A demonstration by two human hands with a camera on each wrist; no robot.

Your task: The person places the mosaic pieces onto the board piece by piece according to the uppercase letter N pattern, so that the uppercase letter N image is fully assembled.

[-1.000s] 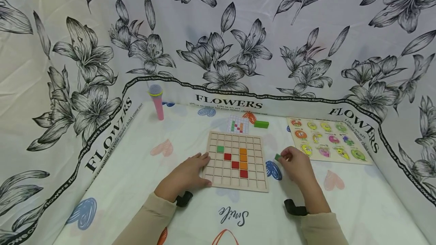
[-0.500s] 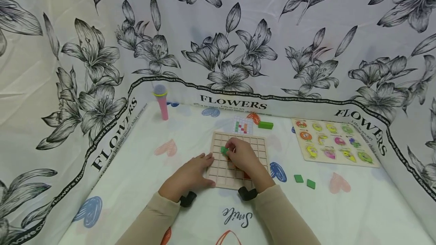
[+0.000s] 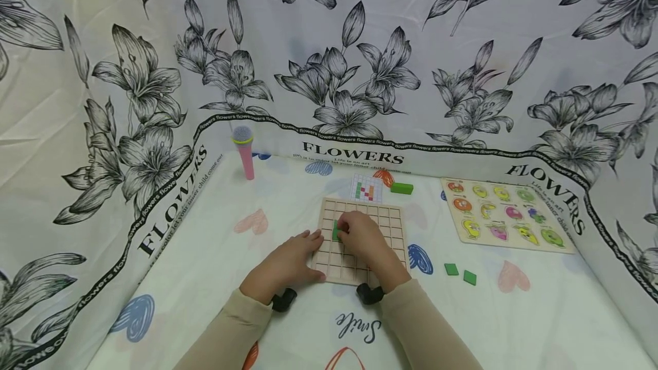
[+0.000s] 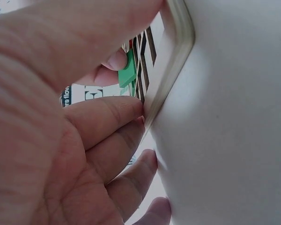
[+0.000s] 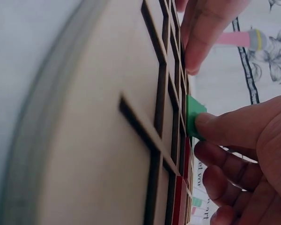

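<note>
My right hand (image 3: 364, 237) pinches a green square tile (image 5: 194, 115) between thumb and fingers over the gridded wooden board (image 3: 331, 270). The tile stands tilted at the grid, just below the place of another green tile in the left part of the board. My left hand (image 3: 288, 264) rests along the board's left edge, with its fingertips at the rim and its thumb by the near left corner. Red tiles (image 5: 180, 199) sit in the grid in the right wrist view. From the head, my right hand hides the red and orange tiles.
Two loose green tiles (image 3: 460, 273) lie right of the board. Behind it are a pattern card (image 3: 366, 188) and a green block (image 3: 401, 188). A fruit picture board (image 3: 509, 213) lies at right, and a pink toy microphone (image 3: 246, 156) stands at back left.
My right hand has carried the green tile from the cloth at right onto the board, then slightly lower in the last half second. My left hand stays at the board's edge.
</note>
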